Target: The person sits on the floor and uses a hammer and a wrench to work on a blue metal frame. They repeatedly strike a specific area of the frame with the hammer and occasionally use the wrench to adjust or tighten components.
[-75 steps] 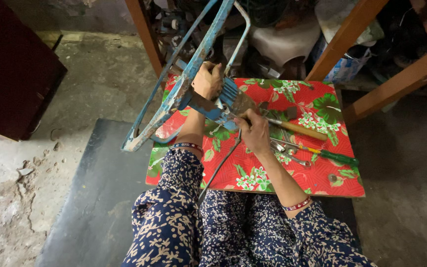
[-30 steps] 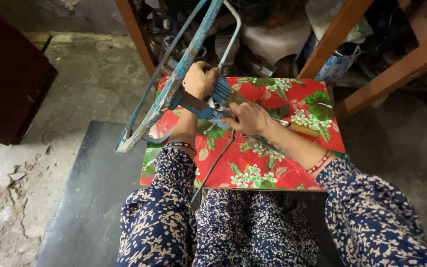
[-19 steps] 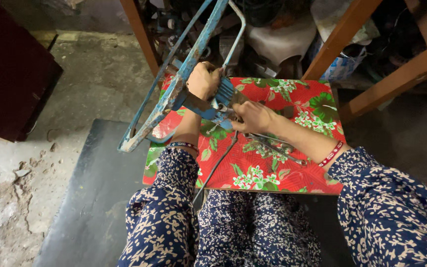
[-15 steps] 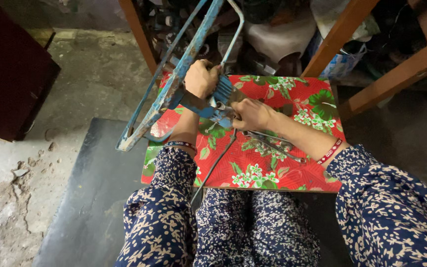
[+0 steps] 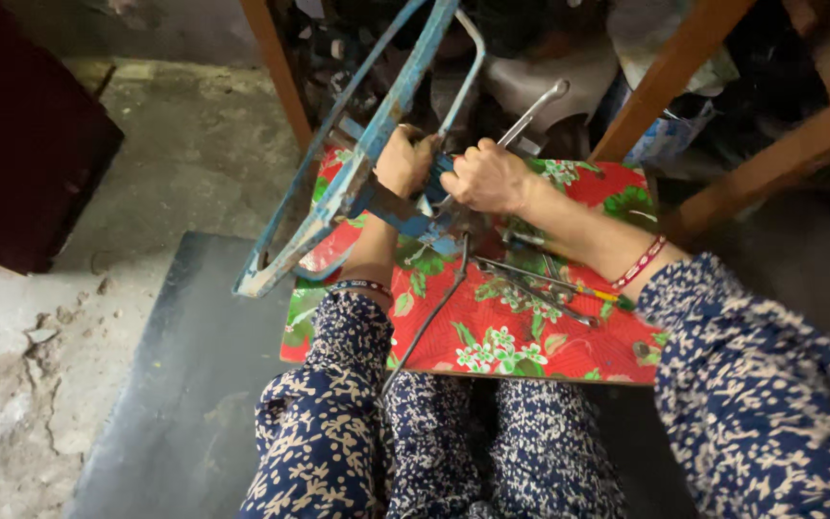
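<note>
A worn blue metal frame [image 5: 357, 163] leans across the left end of a small table with a red flowered cover [image 5: 521, 336]. My left hand [image 5: 403, 159] grips a blue part of that frame at its lower joint. My right hand [image 5: 488, 177] is closed around a silver metal tool [image 5: 534, 111] whose shaft points up and to the right, and the hand presses against the same joint. A thin dark rod [image 5: 434, 312] runs from the joint down toward my lap.
Several long tools [image 5: 549, 284] lie on the red cover near my right forearm. Orange wooden legs [image 5: 665, 82] and cluttered items stand behind the table. A dark grey mat [image 5: 184, 384] covers the floor at left, with rough concrete [image 5: 21, 375] beyond it.
My right hand has moved up from the table surface to the frame joint and now holds the silver tool raised. The left hand has kept its grip on the frame.
</note>
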